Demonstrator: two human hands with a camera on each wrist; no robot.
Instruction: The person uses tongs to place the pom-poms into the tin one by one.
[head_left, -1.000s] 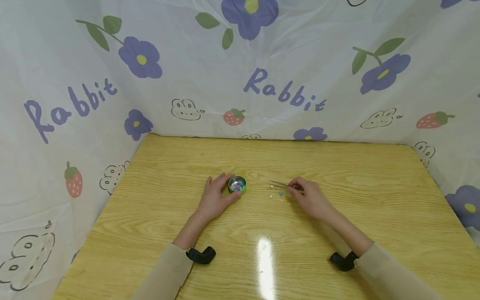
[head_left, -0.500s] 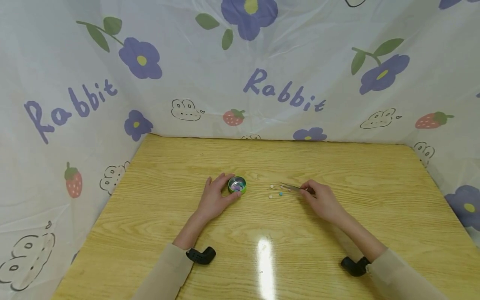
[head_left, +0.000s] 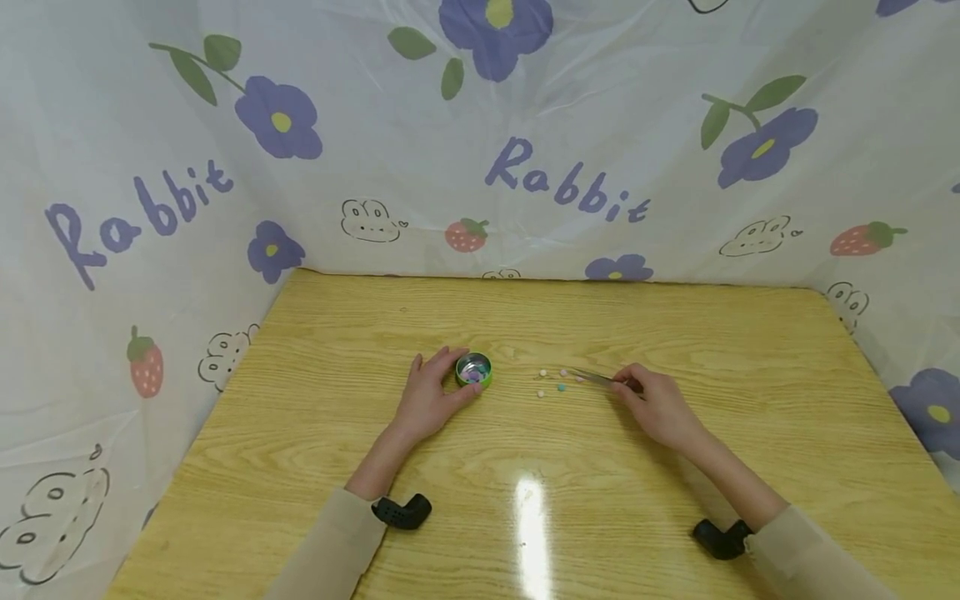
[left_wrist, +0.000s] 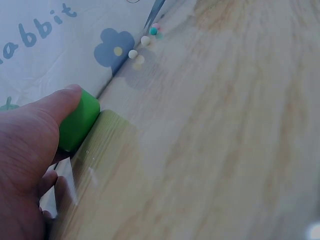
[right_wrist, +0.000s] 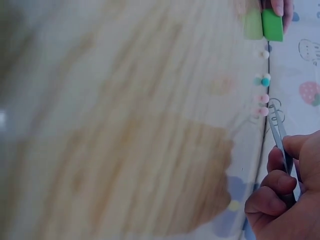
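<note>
In the head view my left hand (head_left: pixel 427 398) holds a small round green tin (head_left: pixel 485 384) between thumb and fingers on the table. Purple, teal and clear bits lie inside the tin. Thin metal tweezers (head_left: pixel 596 377) are pinched in my right hand (head_left: pixel 662 408), pointing left. Their tips are near a pink bead (head_left: pixel 564 372) and a second pink bead (right_wrist: pixel 263 111); I cannot tell whether they touch one. A blue bead (head_left: pixel 561 387) and white beads (head_left: pixel 541 393) lie between tin and tweezers. From the left wrist, the tin's green side (left_wrist: pixel 81 122) shows under my thumb.
The wooden table (head_left: pixel 360 317) reaches back to a white curtain (head_left: pixel 420 150) printed with flowers and rabbits. A black wrist device (head_left: pixel 405 511) sits by the left sleeve, another (head_left: pixel 720 539) by the right.
My right hand has drawn back to the right with the tweezers, uncovering the pink beads. The left hand and the tin have stayed where they were.
</note>
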